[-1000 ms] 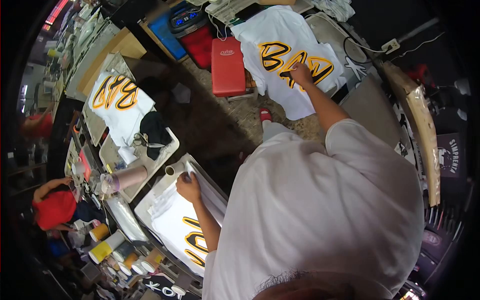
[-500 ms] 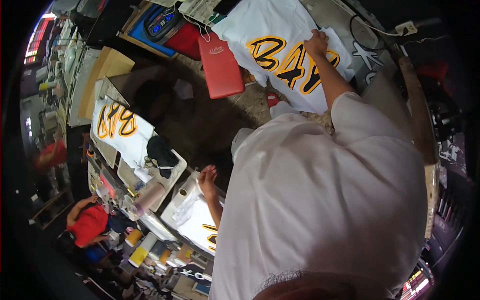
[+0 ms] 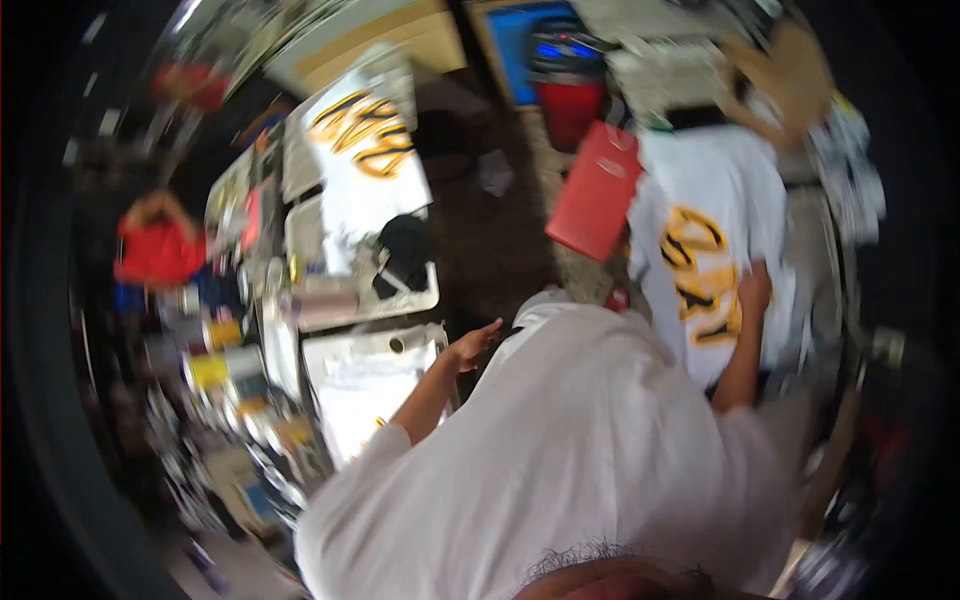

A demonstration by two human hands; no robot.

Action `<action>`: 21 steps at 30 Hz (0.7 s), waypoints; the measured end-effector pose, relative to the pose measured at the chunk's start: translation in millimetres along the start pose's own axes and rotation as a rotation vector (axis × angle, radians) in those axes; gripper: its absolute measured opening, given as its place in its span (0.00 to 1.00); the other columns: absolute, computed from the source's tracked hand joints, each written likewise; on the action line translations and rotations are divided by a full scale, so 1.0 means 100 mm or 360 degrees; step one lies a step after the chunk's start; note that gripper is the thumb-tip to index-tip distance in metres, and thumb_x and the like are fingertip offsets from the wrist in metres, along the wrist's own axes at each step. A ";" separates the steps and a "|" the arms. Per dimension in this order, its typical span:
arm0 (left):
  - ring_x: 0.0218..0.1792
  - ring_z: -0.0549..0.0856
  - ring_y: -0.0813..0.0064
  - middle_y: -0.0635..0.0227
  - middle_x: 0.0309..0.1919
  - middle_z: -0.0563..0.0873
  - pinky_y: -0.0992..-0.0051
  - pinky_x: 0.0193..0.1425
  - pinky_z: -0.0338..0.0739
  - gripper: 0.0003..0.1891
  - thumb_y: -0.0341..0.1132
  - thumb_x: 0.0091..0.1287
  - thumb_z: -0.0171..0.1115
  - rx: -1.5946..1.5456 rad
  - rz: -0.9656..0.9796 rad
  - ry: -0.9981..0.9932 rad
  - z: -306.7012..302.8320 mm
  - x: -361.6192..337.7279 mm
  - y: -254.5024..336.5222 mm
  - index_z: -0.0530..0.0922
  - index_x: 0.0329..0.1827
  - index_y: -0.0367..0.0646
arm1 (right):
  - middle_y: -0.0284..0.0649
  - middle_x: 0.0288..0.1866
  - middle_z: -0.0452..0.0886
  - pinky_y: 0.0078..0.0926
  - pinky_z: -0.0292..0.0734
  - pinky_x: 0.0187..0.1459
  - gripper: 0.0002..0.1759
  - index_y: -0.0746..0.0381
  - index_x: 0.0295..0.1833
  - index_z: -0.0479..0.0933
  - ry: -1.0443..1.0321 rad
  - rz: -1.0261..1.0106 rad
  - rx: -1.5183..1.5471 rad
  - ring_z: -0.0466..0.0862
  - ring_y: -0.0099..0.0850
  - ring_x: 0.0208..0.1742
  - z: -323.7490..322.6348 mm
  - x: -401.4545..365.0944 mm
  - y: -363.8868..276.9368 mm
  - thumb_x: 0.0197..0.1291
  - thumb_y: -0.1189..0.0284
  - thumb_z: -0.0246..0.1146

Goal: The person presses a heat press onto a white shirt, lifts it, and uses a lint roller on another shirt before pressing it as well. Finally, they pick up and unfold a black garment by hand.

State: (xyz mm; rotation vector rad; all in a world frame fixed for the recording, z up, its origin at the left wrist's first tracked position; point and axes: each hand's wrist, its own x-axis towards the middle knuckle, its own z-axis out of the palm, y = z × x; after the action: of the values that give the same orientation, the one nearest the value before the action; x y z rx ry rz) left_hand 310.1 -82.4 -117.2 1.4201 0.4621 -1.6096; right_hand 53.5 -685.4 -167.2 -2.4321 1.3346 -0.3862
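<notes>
A white shirt (image 3: 735,170) with black and orange lettering lies on the right-hand table. My right hand (image 3: 756,287) rests on it beside the letters; its fingers are smeared by motion, so its grip is unclear. My left hand (image 3: 474,346) is in the air beside my body, fingers stretched out and holding nothing. It is nearest to the white table with a roll (image 3: 408,341) and another white shirt (image 3: 350,400), whose lettering is partly hidden by my arm. A third lettered shirt (image 3: 370,205) lies on the table at upper left.
A red pad (image 3: 597,190) and a machine with blue lights (image 3: 565,55) are at the top. Black cloth (image 3: 403,257) lies near a clear roll (image 3: 320,302) on the left table. A person in red (image 3: 160,245) is at far left. Brown material (image 3: 785,75) is at upper right.
The view has rotated and blurred. My right hand still touches the shirt, now seen lower and further right. My left arm reaches out more visibly from my body.
</notes>
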 end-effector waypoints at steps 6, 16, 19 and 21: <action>0.38 0.89 0.70 0.64 0.48 0.89 0.65 0.48 0.85 0.23 0.55 0.72 0.55 -0.0374 0.0001 0.0023 0.07 -0.09 0.15 0.83 0.55 0.47 | 0.38 0.30 0.76 0.28 0.73 0.38 0.05 0.65 0.38 0.75 -0.0742 -0.0334 0.0730 0.75 0.27 0.32 -0.34 0.00 -1.40 0.59 0.77 0.64; 0.59 0.82 0.64 0.60 0.65 0.80 0.62 0.66 0.74 0.32 0.62 0.68 0.58 -0.0329 0.0066 0.0195 -0.04 -0.24 -0.05 0.78 0.65 0.46 | 0.28 0.29 0.74 0.16 0.68 0.38 0.04 0.63 0.39 0.71 -0.2005 -0.0508 0.1311 0.73 0.16 0.32 -0.59 -0.80 -3.52 0.63 0.80 0.61; 0.56 0.84 0.66 0.61 0.61 0.82 0.66 0.64 0.75 0.31 0.60 0.68 0.59 -0.0458 -0.0005 0.0203 -0.04 -0.28 -0.14 0.80 0.61 0.44 | 0.29 0.30 0.76 0.15 0.68 0.38 0.04 0.63 0.40 0.71 -0.2205 -0.0520 0.1401 0.73 0.15 0.33 -0.63 -0.80 -3.66 0.65 0.79 0.60; 0.56 0.84 0.66 0.62 0.60 0.83 0.67 0.63 0.76 0.30 0.60 0.68 0.60 -0.0471 -0.0003 0.0252 -0.03 -0.30 -0.20 0.81 0.60 0.43 | 0.29 0.31 0.76 0.15 0.68 0.38 0.03 0.63 0.40 0.71 -0.2282 -0.0513 0.1403 0.74 0.15 0.34 -0.68 -0.79 -3.76 0.65 0.79 0.60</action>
State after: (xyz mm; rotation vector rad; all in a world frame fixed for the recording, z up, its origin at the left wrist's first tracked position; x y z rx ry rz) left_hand 293.8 -58.3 -95.7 1.3239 0.7612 -1.3698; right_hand 270.2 -440.6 45.2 -1.4297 0.0571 0.5421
